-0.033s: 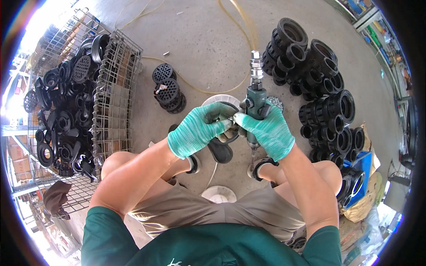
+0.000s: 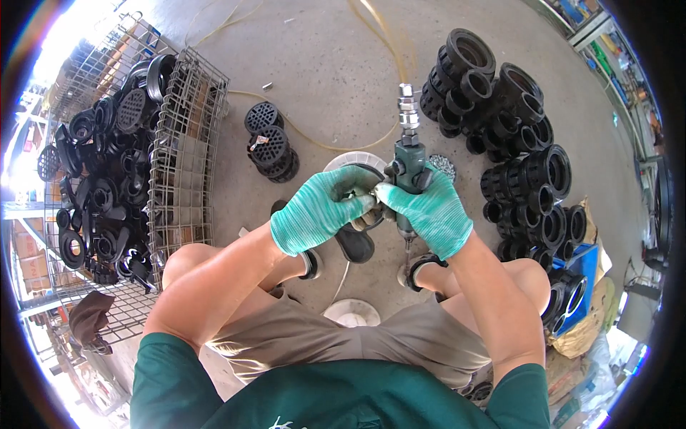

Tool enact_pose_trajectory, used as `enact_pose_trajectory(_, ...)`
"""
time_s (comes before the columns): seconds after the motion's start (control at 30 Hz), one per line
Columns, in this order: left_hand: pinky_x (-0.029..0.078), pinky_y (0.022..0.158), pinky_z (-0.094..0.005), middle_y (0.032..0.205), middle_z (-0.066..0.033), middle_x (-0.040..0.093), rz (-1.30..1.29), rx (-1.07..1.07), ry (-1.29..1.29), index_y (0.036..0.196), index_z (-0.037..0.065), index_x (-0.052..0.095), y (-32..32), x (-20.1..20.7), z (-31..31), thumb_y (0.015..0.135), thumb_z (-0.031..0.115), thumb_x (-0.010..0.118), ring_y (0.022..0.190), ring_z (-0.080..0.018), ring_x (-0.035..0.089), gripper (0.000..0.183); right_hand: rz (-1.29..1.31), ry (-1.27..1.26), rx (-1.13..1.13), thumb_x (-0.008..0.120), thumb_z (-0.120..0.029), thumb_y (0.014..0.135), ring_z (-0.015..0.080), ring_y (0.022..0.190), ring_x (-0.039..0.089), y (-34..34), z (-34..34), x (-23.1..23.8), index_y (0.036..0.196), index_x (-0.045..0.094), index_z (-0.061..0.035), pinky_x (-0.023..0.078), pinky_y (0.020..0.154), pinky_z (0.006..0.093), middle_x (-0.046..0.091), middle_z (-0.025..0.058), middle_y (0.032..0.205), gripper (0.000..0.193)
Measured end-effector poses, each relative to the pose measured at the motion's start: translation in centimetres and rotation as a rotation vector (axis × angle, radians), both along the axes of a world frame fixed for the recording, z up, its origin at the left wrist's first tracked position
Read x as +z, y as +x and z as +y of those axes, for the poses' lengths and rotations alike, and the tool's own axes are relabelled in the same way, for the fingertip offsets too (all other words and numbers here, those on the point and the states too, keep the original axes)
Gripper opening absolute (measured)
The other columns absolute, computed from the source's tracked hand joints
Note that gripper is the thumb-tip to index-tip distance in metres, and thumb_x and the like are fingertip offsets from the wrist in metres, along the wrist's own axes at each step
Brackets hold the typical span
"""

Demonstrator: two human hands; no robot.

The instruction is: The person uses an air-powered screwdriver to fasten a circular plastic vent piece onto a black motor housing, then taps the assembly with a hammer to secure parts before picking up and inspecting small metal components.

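My left hand [image 2: 321, 209], in a green-and-grey work glove, is closed on a black ring-shaped part [image 2: 376, 170]. The part sits over a white round tub [image 2: 349, 158], which it and my hands partly cover. In a matching glove, my right hand [image 2: 430, 213] wraps round a dark green air screwdriver [image 2: 410, 166], whose bit points toward me. Both thumbs meet at the ring; a small shiny bit shows there, too small to name. Just below my left hand is a rounded black piece [image 2: 355, 245]. A container of small metal pieces [image 2: 443, 168] stands beyond my right hand.
On the left stands a wire cage [image 2: 187, 136] full of black parts. Black grated pieces [image 2: 270, 146] are stacked near it. Black pipe fittings [image 2: 525, 132] pile up on the right, with a blue crate [image 2: 580, 282] nearer. A yellowish air hose [image 2: 321, 146] crosses the floor.
The top of the screwdriver has tipped slightly left, carrying the hose end with it. My right hand has shifted a little left; my left hand stays nearly still.
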State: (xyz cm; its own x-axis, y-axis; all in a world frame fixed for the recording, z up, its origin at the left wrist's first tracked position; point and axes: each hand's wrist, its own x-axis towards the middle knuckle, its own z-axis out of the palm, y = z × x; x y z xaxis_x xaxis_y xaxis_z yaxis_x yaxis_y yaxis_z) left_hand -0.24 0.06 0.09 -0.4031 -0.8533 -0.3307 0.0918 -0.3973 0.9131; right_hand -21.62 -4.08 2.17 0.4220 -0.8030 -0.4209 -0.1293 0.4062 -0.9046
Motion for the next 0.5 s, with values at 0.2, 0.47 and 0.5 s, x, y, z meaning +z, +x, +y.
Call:
enact_pose_trajectory(0.2, 0.055, 0.081, -0.0268, 0.103, -0.0031, 0.069, -0.212, -0.022, -0.015, 0.131, 0.001, 0.06, -0.8, 1.2, 0.3, 0.098, 0.006, 0.066, 0.092, -0.0083, 0.063, 0.035, 0.038, 0.055, 0.028, 0.078, -0.014, 0.088, 0.0088, 0.076, 0.063, 0.0, 0.6, -0.9, 0.115, 0.068, -0.0048, 0.054, 0.066, 0.0268, 0.07, 0.0022, 0.09, 0.03)
enact_pose_trajectory(0.47, 0.057, 0.081, -0.0297, 0.1, -0.0069, 0.069, -0.155, -0.025, 0.044, 0.13, -0.003, 0.059, -0.8, 0.5, 0.3, 0.094, 0.002, 0.067, 0.09, -0.0134, 0.066, 0.037, 0.069, 0.069, 0.078, 0.079, -0.012, 0.087, 0.0091, 0.074, 0.063, 0.2, 0.4, -1.3, 0.115, 0.067, -0.0055, 0.053, 0.063, 0.0269, 0.07, 0.0019, 0.09, 0.031)
enact_pose_trajectory(0.5, 0.057, 0.081, -0.0297, 0.1, -0.0069, 0.069, -0.158, -0.02, 0.046, 0.13, -0.003, 0.059, -0.5, 0.1, 0.5, 0.094, 0.002, 0.067, 0.09, -0.0134, 0.066, 0.037, 0.063, 0.071, 0.076, 0.079, -0.012, 0.087, 0.0096, 0.074, 0.063, 0.4, 0.4, -1.0, 0.115, 0.067, -0.0049, 0.053, 0.063, 0.0271, 0.07, 0.0019, 0.09, 0.031)
